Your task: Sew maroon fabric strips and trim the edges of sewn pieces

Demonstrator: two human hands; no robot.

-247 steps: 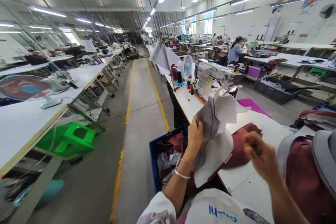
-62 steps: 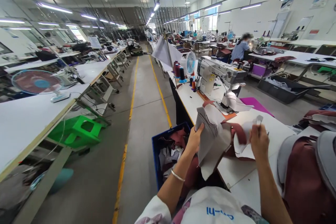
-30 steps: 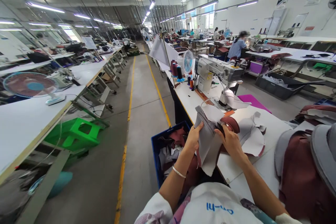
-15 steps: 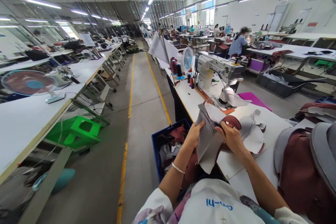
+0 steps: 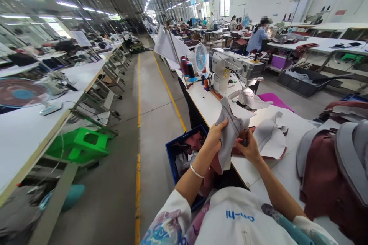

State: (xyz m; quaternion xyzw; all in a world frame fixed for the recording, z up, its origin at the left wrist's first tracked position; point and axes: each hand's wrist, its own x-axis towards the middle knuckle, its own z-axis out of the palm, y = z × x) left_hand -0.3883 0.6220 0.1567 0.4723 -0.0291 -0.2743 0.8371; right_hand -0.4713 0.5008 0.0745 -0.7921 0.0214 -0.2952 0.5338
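My left hand point(image 5: 216, 136) is closed on a sewn fabric piece point(image 5: 225, 155), its thumb on the grey backing beside a curved seam. The piece hangs upright in front of the table edge, and a maroon side shows at its lower and right edges. My right hand point(image 5: 250, 147) is at the right edge of this piece, fingers pinched together by the maroon part. A small dark item shows at those fingertips; I cannot make out what it is. Behind the hands stands a sewing machine point(image 5: 227, 69), a pale piece point(image 5: 253, 98) lying around its needle area.
More grey-and-maroon pieces point(image 5: 271, 138) lie on the white table point(image 5: 299, 122). A blue crate point(image 5: 169, 153) of scraps is below left. Thread cones point(image 5: 191, 72) and a small fan point(image 5: 200, 56) stand by the machine. Stacked maroon pieces point(image 5: 322, 172) are at right. A co-worker point(image 5: 257, 40) sits farther back.
The sewn piece has been turned and raised slightly, so its curved seam shows more. My right hand has moved down along its edge, and the dark item there shows less. The view has shifted right.
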